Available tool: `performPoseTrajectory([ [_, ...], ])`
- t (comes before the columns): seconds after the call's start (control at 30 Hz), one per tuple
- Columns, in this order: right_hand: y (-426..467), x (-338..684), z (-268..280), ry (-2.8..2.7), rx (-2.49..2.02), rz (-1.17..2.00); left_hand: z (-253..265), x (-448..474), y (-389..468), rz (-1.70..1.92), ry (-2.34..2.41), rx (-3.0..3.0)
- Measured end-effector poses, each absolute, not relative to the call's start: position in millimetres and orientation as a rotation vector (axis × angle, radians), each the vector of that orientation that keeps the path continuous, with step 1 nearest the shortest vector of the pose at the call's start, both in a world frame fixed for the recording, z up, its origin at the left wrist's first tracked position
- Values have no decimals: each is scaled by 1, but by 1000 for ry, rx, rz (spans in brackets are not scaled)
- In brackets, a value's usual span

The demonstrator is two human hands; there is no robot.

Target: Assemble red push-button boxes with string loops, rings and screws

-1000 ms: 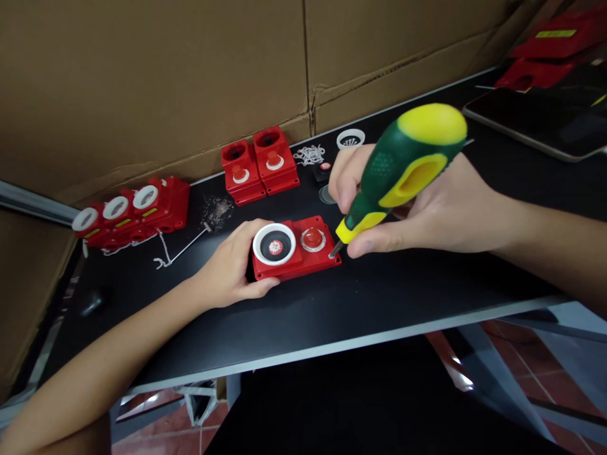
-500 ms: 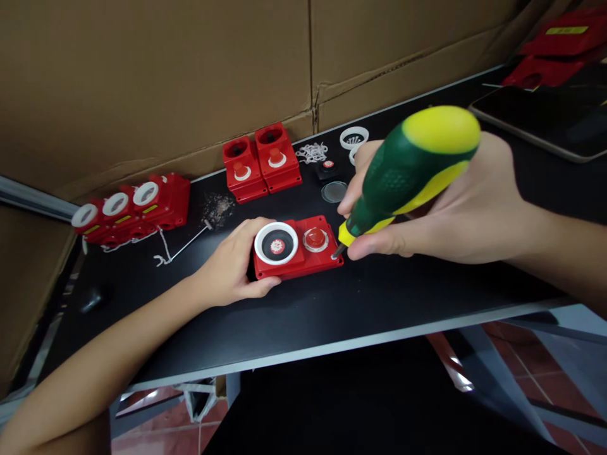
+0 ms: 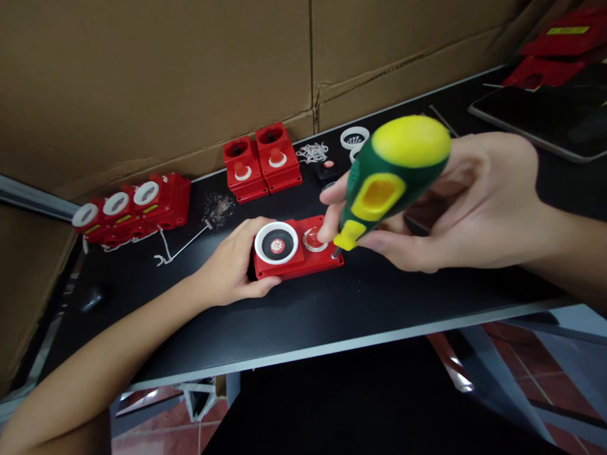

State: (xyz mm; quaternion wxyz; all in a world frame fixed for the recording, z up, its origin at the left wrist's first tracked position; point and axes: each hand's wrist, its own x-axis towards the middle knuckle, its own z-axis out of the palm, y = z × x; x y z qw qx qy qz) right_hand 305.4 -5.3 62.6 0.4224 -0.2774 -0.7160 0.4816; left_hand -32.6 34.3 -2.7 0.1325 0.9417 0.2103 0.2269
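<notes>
Red switch box [image 3: 296, 256] lies flat between the two hands, its left end gripped by the left hand [image 3: 230, 272]. Right hand [image 3: 455, 202] wraps loosely round a green-and-yellow screwdriver [image 3: 386, 177], tip at the box's right corner. Beyond the hands sit two more red boxes [image 3: 262, 161].

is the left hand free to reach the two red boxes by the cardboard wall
Probably not right now: the left hand is gripping the red box being screwed. The path over the black table to the two red boxes looks open.
</notes>
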Motion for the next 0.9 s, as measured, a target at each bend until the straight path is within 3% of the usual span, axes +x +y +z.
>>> performPoseTrajectory([
  [0.47,19,308,55,-1934,-646,938,-3,-36,34,596,674,2700],
  [0.9,4,299,56,-1670,-708,1156,-3,-37,34,583,680,2689],
])
